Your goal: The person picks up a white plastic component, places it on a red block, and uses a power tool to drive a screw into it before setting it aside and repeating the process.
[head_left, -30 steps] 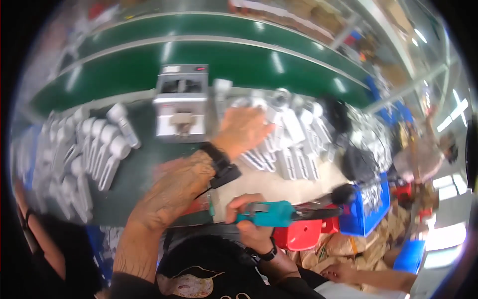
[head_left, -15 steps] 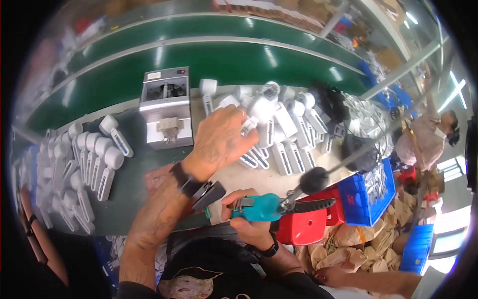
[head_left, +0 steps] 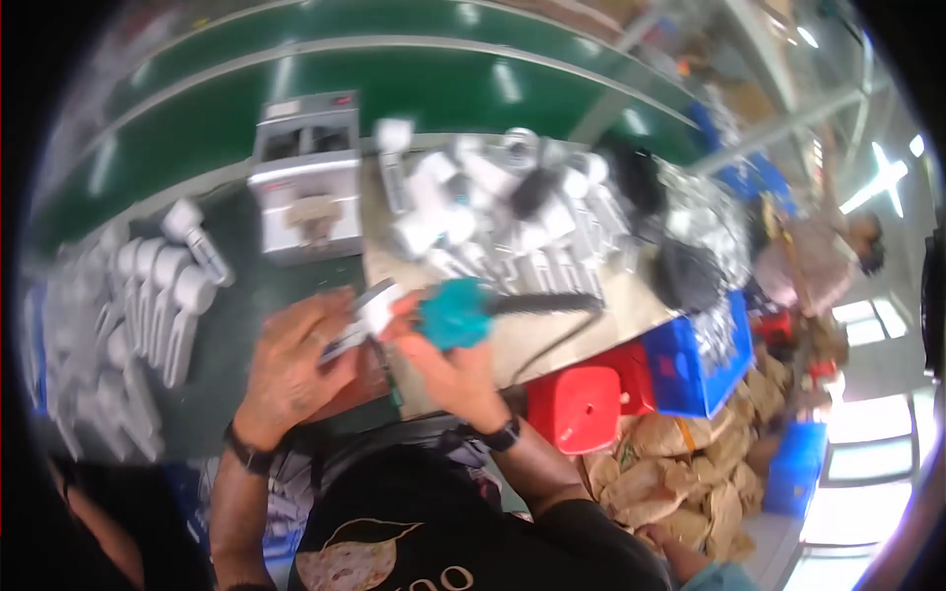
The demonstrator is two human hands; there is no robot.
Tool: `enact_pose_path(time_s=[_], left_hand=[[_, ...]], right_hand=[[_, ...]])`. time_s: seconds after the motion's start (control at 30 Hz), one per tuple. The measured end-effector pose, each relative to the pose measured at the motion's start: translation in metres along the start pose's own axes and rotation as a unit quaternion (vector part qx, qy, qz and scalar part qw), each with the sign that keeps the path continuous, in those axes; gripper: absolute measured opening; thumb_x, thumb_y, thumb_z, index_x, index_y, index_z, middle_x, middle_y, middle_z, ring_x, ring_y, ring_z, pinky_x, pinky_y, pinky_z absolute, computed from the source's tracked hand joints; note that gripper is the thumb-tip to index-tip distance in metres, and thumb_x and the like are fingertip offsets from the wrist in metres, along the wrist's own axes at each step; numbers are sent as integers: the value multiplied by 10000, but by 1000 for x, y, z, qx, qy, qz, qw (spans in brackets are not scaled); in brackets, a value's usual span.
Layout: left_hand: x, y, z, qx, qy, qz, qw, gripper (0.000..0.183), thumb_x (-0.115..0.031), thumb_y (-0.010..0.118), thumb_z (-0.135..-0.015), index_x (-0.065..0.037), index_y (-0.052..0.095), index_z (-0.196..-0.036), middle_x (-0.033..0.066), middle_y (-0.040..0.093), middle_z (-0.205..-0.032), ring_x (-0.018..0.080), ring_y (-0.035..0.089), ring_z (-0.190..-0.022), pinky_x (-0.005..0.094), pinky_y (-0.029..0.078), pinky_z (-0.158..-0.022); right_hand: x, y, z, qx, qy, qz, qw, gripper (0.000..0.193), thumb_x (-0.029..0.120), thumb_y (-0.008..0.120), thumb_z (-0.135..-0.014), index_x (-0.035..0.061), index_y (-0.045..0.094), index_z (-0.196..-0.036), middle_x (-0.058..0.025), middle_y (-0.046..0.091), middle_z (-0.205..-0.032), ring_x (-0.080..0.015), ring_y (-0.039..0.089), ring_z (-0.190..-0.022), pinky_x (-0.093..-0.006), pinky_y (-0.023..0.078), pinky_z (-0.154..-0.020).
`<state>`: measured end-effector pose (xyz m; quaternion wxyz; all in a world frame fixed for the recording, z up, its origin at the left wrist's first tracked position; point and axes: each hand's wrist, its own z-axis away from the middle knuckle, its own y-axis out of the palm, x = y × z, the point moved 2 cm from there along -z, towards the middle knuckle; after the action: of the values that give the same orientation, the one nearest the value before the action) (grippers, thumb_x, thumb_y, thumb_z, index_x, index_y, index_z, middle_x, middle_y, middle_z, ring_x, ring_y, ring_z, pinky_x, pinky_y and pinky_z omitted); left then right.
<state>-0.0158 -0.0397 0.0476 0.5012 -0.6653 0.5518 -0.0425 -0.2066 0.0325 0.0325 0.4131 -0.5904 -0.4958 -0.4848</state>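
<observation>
My left hand (head_left: 296,366) is closed around a white handheld housing (head_left: 376,309) with a slotted handle, held low over the near part of the bench. Close beside it, my right hand (head_left: 448,374) grips a teal electric screwdriver (head_left: 454,313) whose black ribbed cable end points right. The fingertips of my right hand meet the housing's right end; blur hides whether they press on it. Beyond both hands lies a pile of similar white housings (head_left: 547,231). Under my left hand is a reddish flat piece (head_left: 360,384), partly covered.
A grey-white machine (head_left: 310,217) stands behind my left hand. More white housings (head_left: 148,295) lie in rows at left. To the right are a blue bin (head_left: 680,369), a red stool (head_left: 572,409) and brown paper bundles (head_left: 670,473). Another person (head_left: 808,261) is at far right.
My left hand has come back from the pile toward me with a white housing. The screwdriver in my right hand has moved up and left to meet it. The view has shifted slightly.
</observation>
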Motion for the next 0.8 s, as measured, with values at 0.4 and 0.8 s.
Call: enact_pose_path(time_s=[0.4, 0.8], left_hand=[[3, 4, 8, 34, -31, 25, 999, 329, -161, 775, -759, -66, 680, -1059, 116, 656, -1206, 322, 617, -1110, 423, 478, -941], [17, 2, 25, 50, -51, 69, 995, 467, -185, 786, -733, -29, 626, -1143, 157, 603, -1269, 355, 578, -1149, 453, 481, -1006]], right_hand=[[36, 16, 0, -35, -15, -3, 999, 395, 320, 589, -987, -19, 553, -1187, -67, 617, -827, -147, 592, -762, -291, 488, -698], [32, 66, -36, -3, -86, -106, 991, 706, 635, 580, -913, -27, 497, -1143, -75, 538, -705, -187, 541, -621, -344, 455, -589]])
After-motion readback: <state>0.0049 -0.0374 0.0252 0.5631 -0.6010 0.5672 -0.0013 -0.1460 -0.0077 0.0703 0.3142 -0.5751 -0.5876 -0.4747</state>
